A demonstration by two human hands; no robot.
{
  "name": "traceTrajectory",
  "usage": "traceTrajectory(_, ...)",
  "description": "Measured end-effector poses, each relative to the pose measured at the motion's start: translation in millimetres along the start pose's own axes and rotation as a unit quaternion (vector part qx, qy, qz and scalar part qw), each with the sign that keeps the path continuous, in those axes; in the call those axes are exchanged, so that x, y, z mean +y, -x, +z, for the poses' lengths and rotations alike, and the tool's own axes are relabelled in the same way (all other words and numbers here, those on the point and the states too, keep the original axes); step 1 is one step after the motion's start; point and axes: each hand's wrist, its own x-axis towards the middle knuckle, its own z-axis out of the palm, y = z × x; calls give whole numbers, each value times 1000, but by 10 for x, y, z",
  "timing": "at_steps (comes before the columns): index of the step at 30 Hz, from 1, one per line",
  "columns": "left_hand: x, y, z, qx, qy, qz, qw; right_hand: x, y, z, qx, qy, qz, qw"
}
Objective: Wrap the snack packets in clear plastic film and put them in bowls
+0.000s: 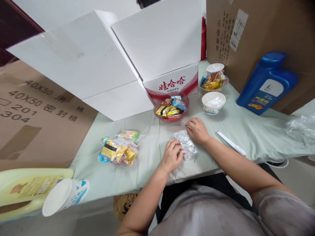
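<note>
My left hand and my right hand both rest on a crumpled clear plastic bag lying on the pale green table cover. The left hand's fingers curl over the bag's near end. The right hand's fingers press on its far end. Just beyond the hands stands a red dish filled with wrapped snacks.
A clear bag of snack packets lies to the left. A white bowl, a bowl of sweets, a white utensil, a blue jug, an open white carton, a paper cup and a yellow jug surround them.
</note>
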Motion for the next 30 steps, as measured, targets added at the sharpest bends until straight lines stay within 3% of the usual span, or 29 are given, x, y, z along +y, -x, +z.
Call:
traceTrajectory(3,-36,-10,-1,31,-16,-36,999,-23,55,-5,-48,-64,-107,991)
traceTrajectory(6,-64,-18,-24,73,-9,-37,997,-45,82,25,-97,-68,-124,985)
traceTrajectory(11,-53,-42,-61,-29,66,65,995,11,59,-67,-19,-171,-108,979)
traceTrajectory(14,-61,-53,-34,-33,75,34,996,6,55,-133,-43,-243,-159,956)
traceTrajectory(19,-117,2,-30,42,113,-53,991,-54,84,-90,-149,-240,-218,934)
traceTrajectory(24,-152,50,-28,34,107,-68,991,-71,106,-88,-192,-195,-191,943)
traceTrajectory(30,-199,41,83,49,117,-142,982,-146,86,-142,-192,-139,4,972)
